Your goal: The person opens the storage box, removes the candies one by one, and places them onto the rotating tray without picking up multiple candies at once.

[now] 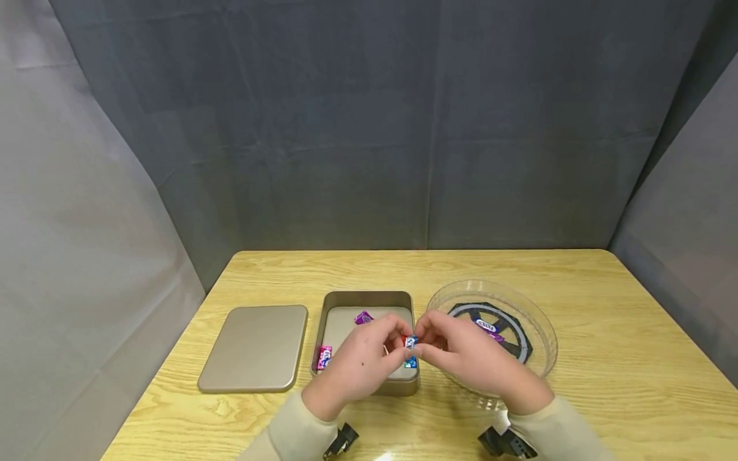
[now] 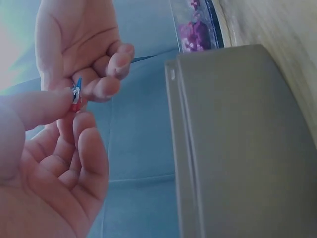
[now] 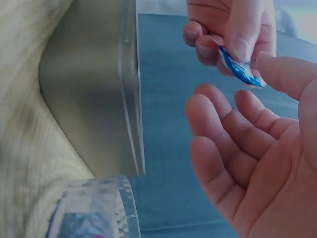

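Note:
A small red and blue wrapped candy [image 1: 410, 342] is held up over the right side of an open square metal tin [image 1: 367, 298]. My left hand [image 1: 369, 352] pinches it between thumb and forefinger. My right hand [image 1: 464, 352] is close beside it, fingers loosely bent. In the right wrist view, the right thumb tip is right at one end of the candy [image 3: 240, 69], with a gap between thumb and fingers. Inside the tin are a purple candy [image 1: 363, 317], a pink candy [image 1: 325, 356] and a blue candy [image 1: 410, 362]. The left hand hides part of the tin.
Left of the tin lies its square metal lid [image 1: 254, 346]. To the right stands a clear round dish [image 1: 544, 326] with a black and grey wheel-shaped piece [image 1: 521, 339] and wrapped candies [image 1: 486, 326] inside, partly behind my right hand. Grey curtains [image 1: 346, 128] surround the wooden table [image 1: 611, 333].

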